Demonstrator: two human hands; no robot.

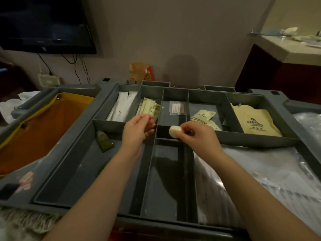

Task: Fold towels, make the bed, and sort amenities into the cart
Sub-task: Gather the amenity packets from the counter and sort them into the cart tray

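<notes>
- Grey plastic formed the cart tray (260, 141) that filled the head view. Two bare forearms reached over its near edge toward its middle.
- Over the tray's central divider hovered the right hand (198, 134), its thumb and fingertips pinching the round soap (175, 131).
- Just left of that, also above the tray, hung the left hand (137, 129), palm turned inward and fingers loosely curled. Nothing showed in it.
- One soap was in view: a pale cream disc, smooth and plain, held clear of the tray floor.
- Five compartments ran along the tray's far row. From the left they held white long packets (121, 105), cream sachets (147, 108), one clear packet (177, 108), more sachets, and one printed cream bag (253, 120).
- One green sachet (104, 140) lay in the tray's near-left compartment.
- Left of the tray hung an orange-yellow laundry bag (40, 122).
</notes>
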